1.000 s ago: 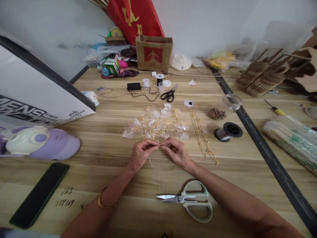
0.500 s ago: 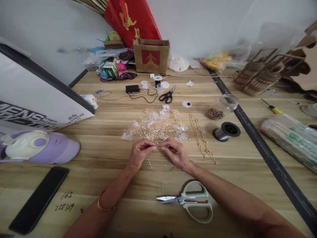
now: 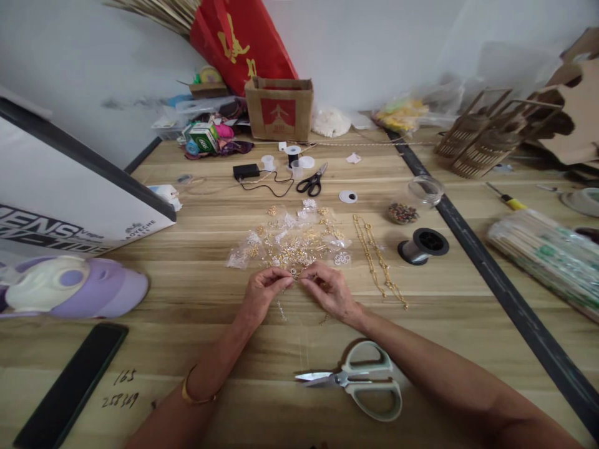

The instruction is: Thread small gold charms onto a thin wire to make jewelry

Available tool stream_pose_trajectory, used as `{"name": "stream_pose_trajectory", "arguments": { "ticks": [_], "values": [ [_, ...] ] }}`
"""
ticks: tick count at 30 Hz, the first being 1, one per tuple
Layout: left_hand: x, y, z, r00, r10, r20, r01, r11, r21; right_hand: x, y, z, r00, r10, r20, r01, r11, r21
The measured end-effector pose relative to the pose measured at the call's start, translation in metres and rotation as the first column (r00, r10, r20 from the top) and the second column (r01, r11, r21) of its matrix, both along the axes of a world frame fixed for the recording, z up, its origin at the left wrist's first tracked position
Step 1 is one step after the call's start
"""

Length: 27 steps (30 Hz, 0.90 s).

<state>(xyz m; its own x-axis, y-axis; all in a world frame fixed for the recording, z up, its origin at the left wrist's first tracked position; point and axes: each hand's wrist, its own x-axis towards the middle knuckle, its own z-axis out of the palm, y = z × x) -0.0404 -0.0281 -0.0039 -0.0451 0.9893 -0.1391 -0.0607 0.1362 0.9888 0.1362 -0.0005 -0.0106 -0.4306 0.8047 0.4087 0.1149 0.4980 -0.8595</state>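
Observation:
Both hands meet just in front of a pile of small gold and silver jewelry findings, fingertips nearly touching. My left hand is closed in a pinch, and a thin silver beaded chain hangs down below its fingers. With thumb and forefinger pinched, my right hand faces it; a short gold-coloured chain dangles beneath. Between the fingertips is a tiny ring-like piece, too small to make out fully. Closer to me lie large scissors with pale handles, blades apart and pointing left.
To the right lie a gold chain necklace, a wire spool and a tipped jar of beads. Black scissors rest farther back. At left are a phone, a purple bottle and a large white box.
My view has shifted slightly, so the background sits a little farther left. Both hands keep the same pinch, with only slight finger movement.

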Motion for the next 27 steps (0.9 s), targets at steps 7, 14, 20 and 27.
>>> {"name": "stream_pose_trajectory", "arguments": {
  "ticks": [7, 14, 20, 27],
  "values": [
    [0.003, -0.002, 0.007, 0.986, 0.032, -0.166, -0.026, 0.999, 0.041, 0.0, 0.001, 0.0, 0.997, -0.055, -0.05, 0.052, 0.997, -0.059],
    [0.007, -0.005, 0.005, 0.899, 0.033, -0.436, 0.095, 0.959, 0.267, 0.0, 0.006, -0.001, 0.975, -0.167, -0.15, 0.125, 0.958, -0.257],
    [0.013, 0.002, 0.003, 0.699, 0.069, -0.712, 0.294, 0.88, 0.374, 0.0, 0.006, -0.001, 0.971, -0.16, -0.176, 0.102, 0.949, -0.299],
    [0.02, 0.005, 0.0, 0.453, 0.081, -0.888, 0.425, 0.856, 0.295, 0.0, 0.007, -0.002, 0.972, -0.165, -0.165, 0.113, 0.952, -0.283]
  ]
}}
